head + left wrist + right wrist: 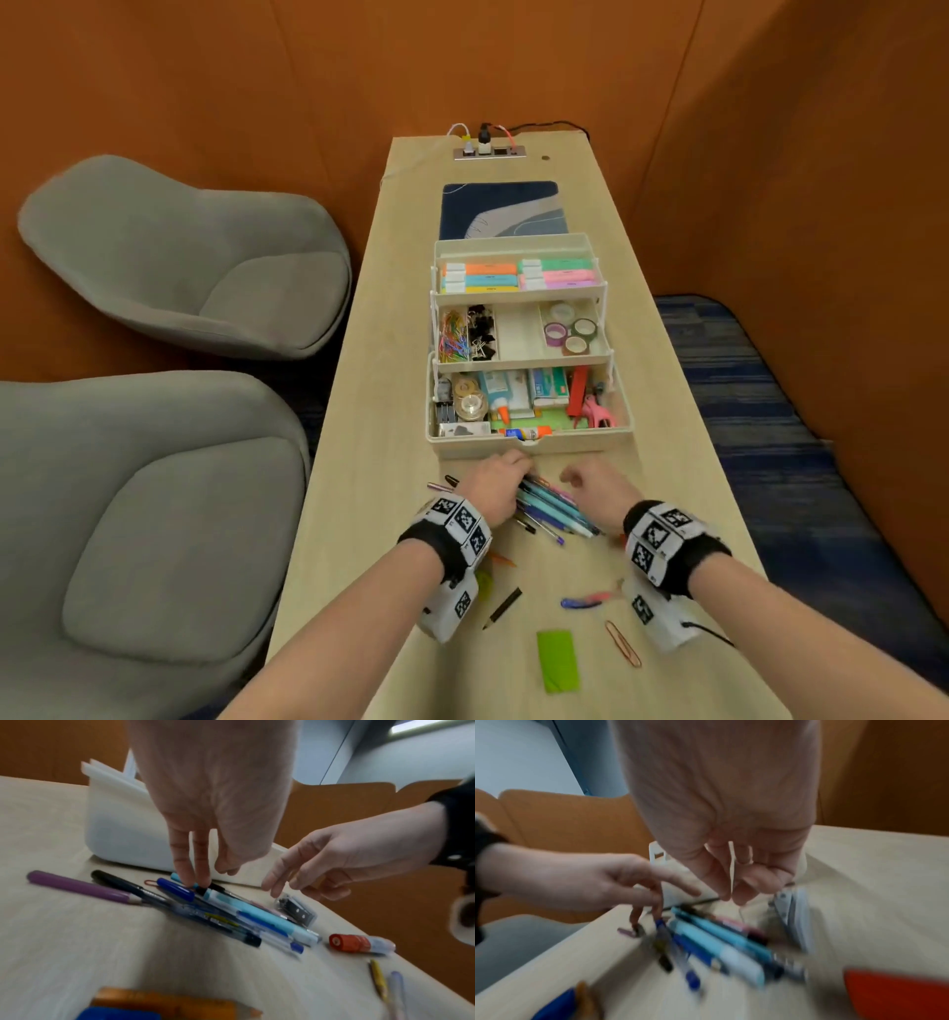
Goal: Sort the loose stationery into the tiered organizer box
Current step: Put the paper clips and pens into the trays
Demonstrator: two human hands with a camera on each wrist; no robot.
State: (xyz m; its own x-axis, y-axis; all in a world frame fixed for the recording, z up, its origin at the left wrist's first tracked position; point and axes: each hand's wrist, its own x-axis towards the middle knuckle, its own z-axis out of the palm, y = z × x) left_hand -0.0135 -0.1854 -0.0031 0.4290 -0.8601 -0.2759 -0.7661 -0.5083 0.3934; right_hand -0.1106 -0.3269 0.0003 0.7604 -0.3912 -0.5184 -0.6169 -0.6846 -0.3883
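Note:
The cream tiered organizer box (534,449) stands open mid-table; sticky pads fill its top tier, clips and tape rolls the middle, glue and scissors the bottom. Just in front lies a pile of pens (554,509) (231,912) (718,947). My left hand (521,470) (197,880) (652,912) touches the pens' far ends with straight fingers. My right hand (572,475) (280,886) (731,898) hovers beside it, fingers loosely curled and holding nothing, just above a clear staple case (295,909).
Loose on the table (359,514): a purple pencil (77,887), black marker (115,882), orange glue stick (359,943), green note (558,660), big paper clip (622,642), black pencil (503,608). Two grey chairs (179,257) stand left. A mouse pad (500,208) lies behind the box.

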